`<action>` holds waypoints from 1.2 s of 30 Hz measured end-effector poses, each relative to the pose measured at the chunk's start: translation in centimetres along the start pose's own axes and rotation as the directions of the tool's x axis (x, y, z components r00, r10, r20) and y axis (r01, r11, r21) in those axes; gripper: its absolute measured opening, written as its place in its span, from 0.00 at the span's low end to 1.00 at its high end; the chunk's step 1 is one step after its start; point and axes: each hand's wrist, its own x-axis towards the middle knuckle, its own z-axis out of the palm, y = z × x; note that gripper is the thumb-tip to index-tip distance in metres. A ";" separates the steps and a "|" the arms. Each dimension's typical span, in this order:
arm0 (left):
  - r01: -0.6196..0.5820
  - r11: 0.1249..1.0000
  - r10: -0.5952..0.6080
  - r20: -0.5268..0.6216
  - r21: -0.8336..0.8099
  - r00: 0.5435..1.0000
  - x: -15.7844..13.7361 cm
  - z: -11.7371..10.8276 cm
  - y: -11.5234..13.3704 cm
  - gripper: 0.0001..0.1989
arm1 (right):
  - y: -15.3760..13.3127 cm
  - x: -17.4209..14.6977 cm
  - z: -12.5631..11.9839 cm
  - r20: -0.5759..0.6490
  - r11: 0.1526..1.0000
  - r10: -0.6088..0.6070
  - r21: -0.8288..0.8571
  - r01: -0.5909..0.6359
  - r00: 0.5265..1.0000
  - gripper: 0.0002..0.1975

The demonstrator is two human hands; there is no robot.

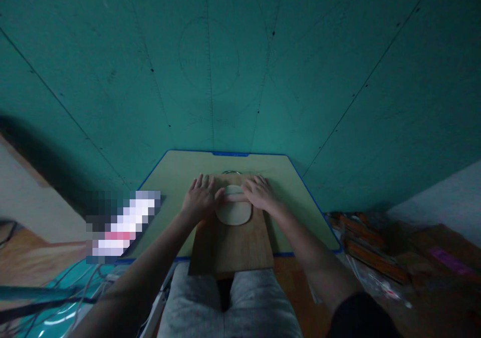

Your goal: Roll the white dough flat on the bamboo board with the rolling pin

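I can read no text, brand or number. Ahead of my left hand (201,195) and right hand (259,192), the green wall (308,77) bears a faint circle (209,55) and rows of small marks (207,32), too dim to make out. Left of my grip, a bright patch (126,225) is pixelated; far right, a purple strip (451,262) is illegible.

Head-worn view, forward and down

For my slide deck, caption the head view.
Left hand and right hand on a rolling pin across flat dough, atop a wooden board.
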 end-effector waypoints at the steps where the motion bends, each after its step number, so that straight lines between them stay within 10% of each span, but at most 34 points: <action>1: -0.005 1.000 0.005 -0.029 0.010 1.000 -1.0 0.0 0.2 0.29 | -0.1 -0.8 0.1 -0.010 1.000 0.001 -0.001 -0.001 1.000 0.24; 10: -0.091 0.996 0.088 -0.150 -0.013 0.985 -7.0 -0.6 1.4 0.30 | -0.7 -7.2 1.1 -0.087 0.999 -0.049 -0.004 0.048 0.995 0.29; 23: 0.151 0.988 -0.147 -0.119 0.025 0.982 2.9 1.0 0.3 0.26 | 0.8 3.6 -0.1 -0.144 0.987 0.159 -0.007 -0.162 0.977 0.20; 36: -0.074 0.992 0.096 -0.236 0.098 0.967 -9.6 -0.1 5.4 0.38 | 1.0 -1.8 1.0 -0.111 0.999 -0.025 -0.025 0.022 0.994 0.21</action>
